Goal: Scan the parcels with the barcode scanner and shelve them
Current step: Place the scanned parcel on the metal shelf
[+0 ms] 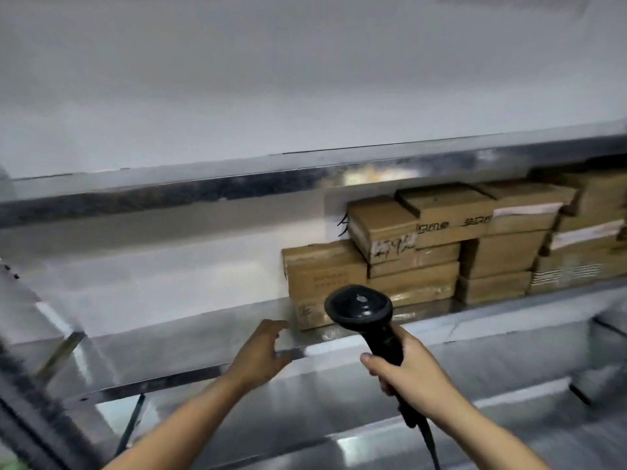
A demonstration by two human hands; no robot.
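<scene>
Several brown cardboard parcels (437, 245) are stacked on the right part of a metal shelf (190, 337). The leftmost parcel (322, 276) stands at the stack's left end. My right hand (410, 378) grips the handle of a black barcode scanner (359, 305), whose head is raised in front of that parcel's lower right part. The scanner's cable hangs down past my wrist. My left hand (261, 351) hovers over the shelf with loosely curled fingers, its fingertips close to the leftmost parcel's lower left corner. It holds nothing.
The left half of the shelf board is bare metal. Another metal shelf (237, 184) runs above the parcels, with a white wall behind. A lower shelf level (373, 432) lies below my arms, and a dark upright post (40, 415) stands at the left.
</scene>
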